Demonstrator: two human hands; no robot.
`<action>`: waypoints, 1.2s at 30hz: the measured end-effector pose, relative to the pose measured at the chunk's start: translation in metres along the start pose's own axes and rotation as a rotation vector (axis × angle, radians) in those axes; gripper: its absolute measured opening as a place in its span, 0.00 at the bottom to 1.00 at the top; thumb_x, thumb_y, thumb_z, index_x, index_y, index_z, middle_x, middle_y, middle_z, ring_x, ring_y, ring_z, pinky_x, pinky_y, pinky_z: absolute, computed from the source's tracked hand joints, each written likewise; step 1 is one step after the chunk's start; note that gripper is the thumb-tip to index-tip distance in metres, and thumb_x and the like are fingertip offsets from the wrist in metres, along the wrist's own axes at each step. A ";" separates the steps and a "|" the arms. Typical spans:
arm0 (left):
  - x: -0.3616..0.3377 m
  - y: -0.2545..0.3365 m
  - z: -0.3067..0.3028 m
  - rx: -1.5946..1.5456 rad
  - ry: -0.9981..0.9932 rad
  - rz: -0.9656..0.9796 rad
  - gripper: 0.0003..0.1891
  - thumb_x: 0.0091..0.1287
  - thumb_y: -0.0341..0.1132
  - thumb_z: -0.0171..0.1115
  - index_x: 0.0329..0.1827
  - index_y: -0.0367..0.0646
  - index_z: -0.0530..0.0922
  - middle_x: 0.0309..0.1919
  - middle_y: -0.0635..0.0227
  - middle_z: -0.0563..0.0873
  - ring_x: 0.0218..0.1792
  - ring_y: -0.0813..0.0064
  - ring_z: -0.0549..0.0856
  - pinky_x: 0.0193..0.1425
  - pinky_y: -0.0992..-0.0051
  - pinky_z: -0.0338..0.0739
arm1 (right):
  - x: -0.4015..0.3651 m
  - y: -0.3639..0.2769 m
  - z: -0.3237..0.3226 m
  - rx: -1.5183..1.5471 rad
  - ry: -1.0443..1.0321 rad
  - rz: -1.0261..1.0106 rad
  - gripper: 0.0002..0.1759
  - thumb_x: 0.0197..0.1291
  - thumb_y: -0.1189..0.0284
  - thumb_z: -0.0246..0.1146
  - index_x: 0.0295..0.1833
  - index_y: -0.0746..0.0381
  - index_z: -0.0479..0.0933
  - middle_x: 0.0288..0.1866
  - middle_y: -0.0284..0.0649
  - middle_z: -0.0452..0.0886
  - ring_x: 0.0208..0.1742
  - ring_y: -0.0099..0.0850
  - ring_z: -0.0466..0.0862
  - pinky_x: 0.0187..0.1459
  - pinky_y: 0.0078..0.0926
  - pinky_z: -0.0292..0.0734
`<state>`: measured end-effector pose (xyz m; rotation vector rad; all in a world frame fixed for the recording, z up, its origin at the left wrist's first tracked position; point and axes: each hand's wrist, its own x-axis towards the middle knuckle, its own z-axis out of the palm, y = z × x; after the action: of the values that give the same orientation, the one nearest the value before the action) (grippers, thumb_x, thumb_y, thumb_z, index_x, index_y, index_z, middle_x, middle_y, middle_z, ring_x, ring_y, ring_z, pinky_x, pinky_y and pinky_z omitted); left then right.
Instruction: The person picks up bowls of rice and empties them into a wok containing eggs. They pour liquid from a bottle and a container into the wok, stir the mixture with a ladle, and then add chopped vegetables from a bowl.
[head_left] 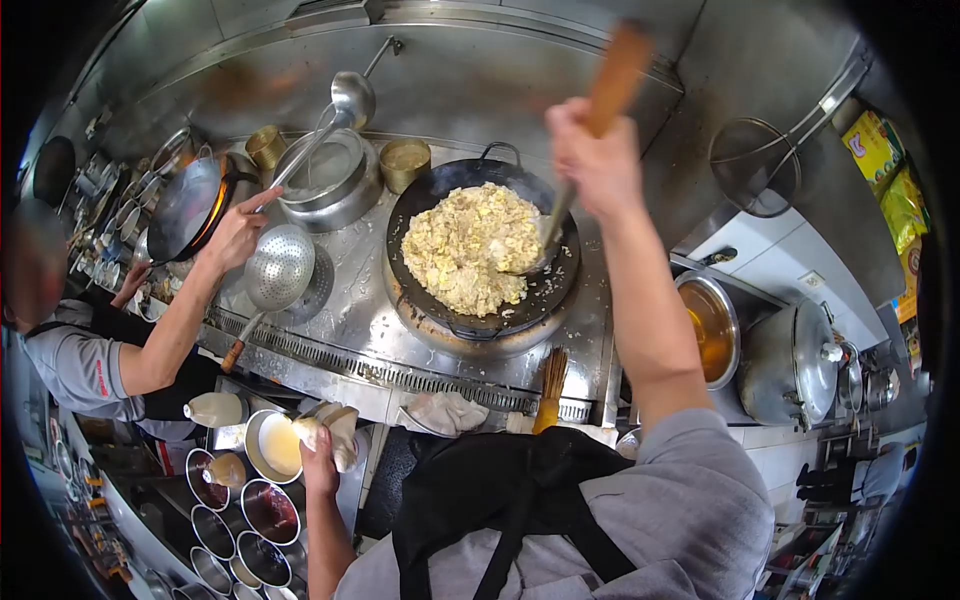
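Pale-yellow clumpy food (468, 250) heaped in black wok (416, 205) | right hand (592, 160) grips wooden-handled ladle (556, 215) | left hand (320, 462) clutches cloth (338, 425)

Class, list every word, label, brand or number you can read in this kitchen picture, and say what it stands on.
Nothing reads clearly.
Yellow packets: printed, but too blurred to read.
Co-worker's grey sleeve: small red mark, too small to read.
Wok, ladle, cloth: no lettering seen.
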<state>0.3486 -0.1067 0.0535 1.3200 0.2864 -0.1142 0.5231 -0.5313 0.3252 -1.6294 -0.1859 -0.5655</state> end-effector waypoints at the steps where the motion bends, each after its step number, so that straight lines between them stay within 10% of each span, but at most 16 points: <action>1: 0.001 -0.006 -0.003 -0.001 0.011 -0.004 0.20 0.72 0.40 0.55 0.60 0.36 0.67 0.47 0.62 0.80 0.44 0.72 0.80 0.48 0.71 0.77 | -0.010 -0.013 -0.009 0.063 -0.022 -0.070 0.17 0.64 0.66 0.64 0.24 0.59 0.68 0.14 0.26 0.67 0.15 0.16 0.66 0.17 0.18 0.58; 6: 0.010 -0.008 0.010 0.139 -0.020 0.019 0.19 0.72 0.39 0.56 0.58 0.36 0.69 0.45 0.65 0.80 0.44 0.76 0.79 0.48 0.74 0.74 | -0.039 0.183 0.008 -0.219 0.073 0.036 0.16 0.62 0.62 0.65 0.29 0.58 0.69 0.20 0.30 0.72 0.22 0.22 0.72 0.27 0.28 0.69; 8: 0.009 -0.006 0.016 0.187 -0.034 0.037 0.20 0.70 0.40 0.59 0.58 0.36 0.69 0.44 0.67 0.79 0.44 0.77 0.78 0.49 0.74 0.73 | 0.016 0.159 -0.001 -0.263 -0.181 0.275 0.17 0.62 0.60 0.65 0.30 0.58 0.69 0.20 0.31 0.72 0.21 0.22 0.72 0.25 0.27 0.69; 13: 0.003 -0.011 -0.007 0.153 -0.071 0.045 0.20 0.70 0.41 0.59 0.58 0.36 0.69 0.47 0.67 0.79 0.45 0.76 0.78 0.51 0.74 0.73 | 0.053 0.018 -0.053 0.211 0.123 0.005 0.15 0.65 0.63 0.63 0.29 0.57 0.69 0.15 0.23 0.63 0.13 0.14 0.61 0.14 0.17 0.55; 15: 0.004 -0.030 -0.020 0.108 0.031 0.029 0.18 0.71 0.39 0.55 0.58 0.38 0.68 0.47 0.66 0.78 0.46 0.73 0.78 0.53 0.71 0.73 | 0.023 0.028 -0.078 0.204 0.158 -0.149 0.15 0.66 0.68 0.60 0.27 0.55 0.66 0.14 0.22 0.61 0.12 0.13 0.61 0.14 0.16 0.55; 17: 0.005 -0.030 -0.018 0.152 0.041 0.040 0.18 0.71 0.40 0.56 0.57 0.38 0.69 0.47 0.66 0.78 0.46 0.74 0.78 0.53 0.71 0.73 | 0.001 0.118 -0.056 0.155 0.663 -0.067 0.15 0.65 0.69 0.61 0.27 0.56 0.65 0.14 0.26 0.62 0.12 0.17 0.64 0.14 0.17 0.60; 23: 0.013 -0.013 0.008 0.205 -0.109 0.022 0.22 0.68 0.42 0.61 0.57 0.36 0.71 0.44 0.67 0.80 0.44 0.76 0.78 0.50 0.74 0.73 | 0.008 0.185 -0.058 0.396 0.288 0.159 0.13 0.63 0.71 0.64 0.32 0.57 0.65 0.15 0.28 0.64 0.13 0.21 0.65 0.17 0.21 0.62; 31: 0.010 0.014 0.008 0.345 -0.141 0.099 0.23 0.69 0.40 0.59 0.61 0.34 0.70 0.49 0.62 0.81 0.48 0.71 0.80 0.55 0.71 0.73 | 0.055 -0.015 -0.068 0.257 0.329 -0.183 0.12 0.61 0.70 0.67 0.32 0.58 0.68 0.17 0.27 0.65 0.15 0.18 0.65 0.17 0.20 0.60; 36: 0.011 0.010 0.011 0.356 -0.125 0.089 0.21 0.71 0.38 0.55 0.61 0.35 0.69 0.49 0.62 0.81 0.48 0.71 0.80 0.54 0.71 0.74 | 0.030 0.142 -0.064 0.211 0.660 -0.164 0.13 0.60 0.76 0.64 0.31 0.58 0.63 0.13 0.27 0.64 0.11 0.19 0.65 0.13 0.20 0.61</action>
<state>0.3632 -0.1141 0.0624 1.6684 0.1020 -0.1778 0.5950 -0.6206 0.2158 -1.1588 0.1104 -1.1369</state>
